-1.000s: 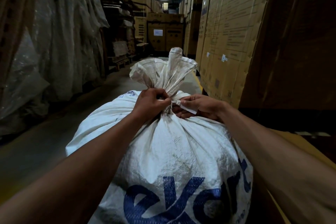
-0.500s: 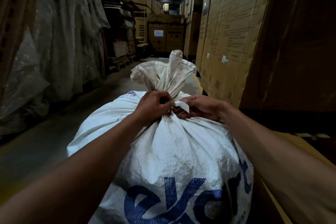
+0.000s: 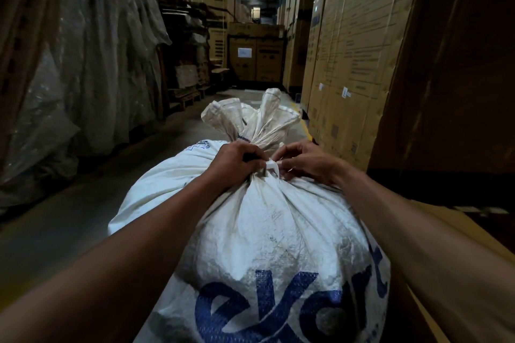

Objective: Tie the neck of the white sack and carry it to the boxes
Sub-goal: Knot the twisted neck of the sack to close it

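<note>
A full white woven sack [image 3: 278, 231] with blue lettering fills the lower middle of the view. Its neck is gathered, and the loose top [image 3: 256, 119] fans out above the gather. My left hand [image 3: 237, 161] is clenched around the neck from the left. My right hand [image 3: 306, 160] pinches a white tie strip [image 3: 273, 167] at the neck from the right. The two hands nearly touch at the strip. Tall stacks of cardboard boxes [image 3: 354, 50] stand close on the right.
A concrete aisle [image 3: 69, 217] runs ahead on the left of the sack. Plastic-wrapped goods [image 3: 69, 64] line the left side, with wooden pallets [image 3: 186, 97] beyond. More boxes [image 3: 256, 55] close the far end. A dark brown carton [image 3: 459, 64] rises at the right.
My right hand has moved in closer to the neck, and the white strip now sits short and tight between both hands. The sack's loose top has spread a little wider.
</note>
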